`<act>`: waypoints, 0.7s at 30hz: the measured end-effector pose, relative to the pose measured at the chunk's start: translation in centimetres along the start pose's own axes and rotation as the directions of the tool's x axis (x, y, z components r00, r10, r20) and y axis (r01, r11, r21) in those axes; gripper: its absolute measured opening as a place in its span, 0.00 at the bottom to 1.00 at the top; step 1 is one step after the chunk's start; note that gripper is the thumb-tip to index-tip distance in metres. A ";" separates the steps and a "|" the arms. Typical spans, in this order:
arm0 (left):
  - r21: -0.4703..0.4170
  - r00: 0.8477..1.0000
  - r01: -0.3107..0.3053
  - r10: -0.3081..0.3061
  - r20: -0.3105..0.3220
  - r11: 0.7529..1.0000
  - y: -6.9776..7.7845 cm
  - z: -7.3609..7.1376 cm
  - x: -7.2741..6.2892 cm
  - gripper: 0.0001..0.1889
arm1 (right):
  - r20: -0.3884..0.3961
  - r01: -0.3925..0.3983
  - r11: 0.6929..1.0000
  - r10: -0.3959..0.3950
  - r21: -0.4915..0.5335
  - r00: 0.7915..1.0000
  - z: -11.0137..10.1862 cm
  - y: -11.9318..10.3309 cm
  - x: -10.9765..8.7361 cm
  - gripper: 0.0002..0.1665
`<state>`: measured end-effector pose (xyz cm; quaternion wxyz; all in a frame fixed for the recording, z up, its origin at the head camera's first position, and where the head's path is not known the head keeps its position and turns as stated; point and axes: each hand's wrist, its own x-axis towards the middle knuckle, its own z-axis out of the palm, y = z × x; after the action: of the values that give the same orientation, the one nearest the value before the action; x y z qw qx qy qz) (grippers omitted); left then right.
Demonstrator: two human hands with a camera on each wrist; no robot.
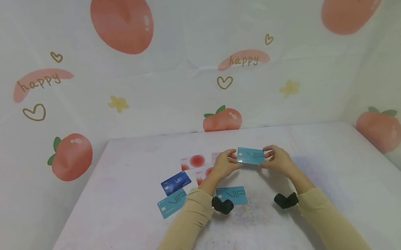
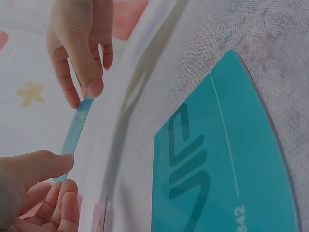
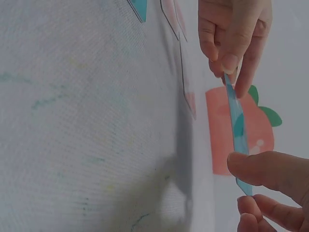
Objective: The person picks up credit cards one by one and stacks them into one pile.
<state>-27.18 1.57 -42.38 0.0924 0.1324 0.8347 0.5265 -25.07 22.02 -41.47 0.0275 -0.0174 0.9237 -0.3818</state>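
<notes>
A light-blue VIP card (image 1: pixel 250 155) is held up above the table between both hands. My left hand (image 1: pixel 226 164) pinches its left edge between thumb and fingers, and my right hand (image 1: pixel 279 160) pinches the right edge. Seen from the left wrist, the card (image 2: pixel 76 130) appears nearly edge-on, spanning the two sets of fingertips. On the table under the left forearm lies another light-blue VIP card (image 1: pixel 234 196), large in the left wrist view. A dark-blue VIP card (image 1: pixel 176 183) and a further light-blue card (image 1: pixel 172 203) lie to the left, the latter partly behind the left sleeve.
Pink-and-white cards with red fruit pictures (image 1: pixel 192 162) lie behind the left forearm, partly covered by it. A white table (image 1: pixel 124 234) meets a fruit-patterned backdrop (image 1: pixel 168 104) at its far edge. Black wrist mounts (image 1: pixel 286 200) sit on both wrists.
</notes>
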 end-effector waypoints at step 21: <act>0.079 0.997 -0.049 0.044 0.064 0.996 -0.3 -0.8 -0.2 0.32 | -0.023 0.099 0.995 -0.100 -0.019 0.995 -0.4 -0.2 -0.9 0.34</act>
<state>-27.21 0.72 -42.35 0.1004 0.1718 0.8486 0.4901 -24.20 22.22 -40.99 -0.0028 -0.0591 0.9253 -0.3746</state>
